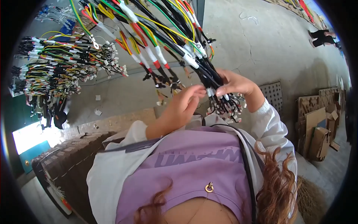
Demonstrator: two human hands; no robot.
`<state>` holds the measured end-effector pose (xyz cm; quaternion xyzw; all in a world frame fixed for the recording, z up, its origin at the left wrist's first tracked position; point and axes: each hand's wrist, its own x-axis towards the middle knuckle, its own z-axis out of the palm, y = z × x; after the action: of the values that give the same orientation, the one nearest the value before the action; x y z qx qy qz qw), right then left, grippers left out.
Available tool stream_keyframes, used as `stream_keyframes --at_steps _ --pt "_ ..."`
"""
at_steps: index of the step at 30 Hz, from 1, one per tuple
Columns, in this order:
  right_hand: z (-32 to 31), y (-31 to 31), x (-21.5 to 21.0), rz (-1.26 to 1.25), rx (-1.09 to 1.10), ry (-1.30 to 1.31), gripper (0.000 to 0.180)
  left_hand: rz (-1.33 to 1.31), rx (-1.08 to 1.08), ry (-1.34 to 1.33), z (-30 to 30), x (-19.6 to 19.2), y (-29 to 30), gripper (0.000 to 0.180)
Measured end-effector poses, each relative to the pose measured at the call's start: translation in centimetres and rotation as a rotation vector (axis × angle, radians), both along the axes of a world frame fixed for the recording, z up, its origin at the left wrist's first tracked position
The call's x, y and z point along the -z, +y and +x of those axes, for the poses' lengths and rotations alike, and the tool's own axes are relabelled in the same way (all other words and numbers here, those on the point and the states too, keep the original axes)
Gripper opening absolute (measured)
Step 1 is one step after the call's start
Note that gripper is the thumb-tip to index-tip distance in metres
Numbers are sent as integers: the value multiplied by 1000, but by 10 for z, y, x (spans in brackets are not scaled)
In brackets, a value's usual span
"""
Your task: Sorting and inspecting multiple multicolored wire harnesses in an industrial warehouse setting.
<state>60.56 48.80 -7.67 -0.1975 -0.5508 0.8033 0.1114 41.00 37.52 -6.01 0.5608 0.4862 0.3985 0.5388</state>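
A thick bundle of wire harnesses (186,52), with black, green, yellow and red wires and white sleeves, hangs in front of me from the upper edge. My right hand (235,85) is closed round its lower end, thumb across the black wires. Below that grip, small connectors (225,108) on thin dark leads fan out. My left hand (186,102) is close to the bundle's left side, its fingers loosely bent and apart from the thumb. Its fingertips reach the black wires; whether they touch is unclear. Shorter branches with black ends (162,78) dangle above this hand.
More wire harnesses (56,67) hang in rows at the left. A stack of brown cardboard (74,156) stands at lower left. Cardboard pieces and boxes (317,127) lean at the right, near a perforated dark panel (273,94). A person (322,38) is far off at upper right.
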Motion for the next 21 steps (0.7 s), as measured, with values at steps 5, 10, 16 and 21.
stream_keyframes --at_steps 5,10,16,21 --pt "37 -11 -8 59 54 -90 66 -181 -185 -439 39 26 26 31" --pt "54 -29 -17 118 238 38 35 -249 75 -933 79 49 60 48" --pt "123 -29 17 148 286 -118 23 -354 138 -1258 98 33 73 48" --pt "134 -27 5 457 358 -289 12 -383 155 -1271 108 34 77 59"
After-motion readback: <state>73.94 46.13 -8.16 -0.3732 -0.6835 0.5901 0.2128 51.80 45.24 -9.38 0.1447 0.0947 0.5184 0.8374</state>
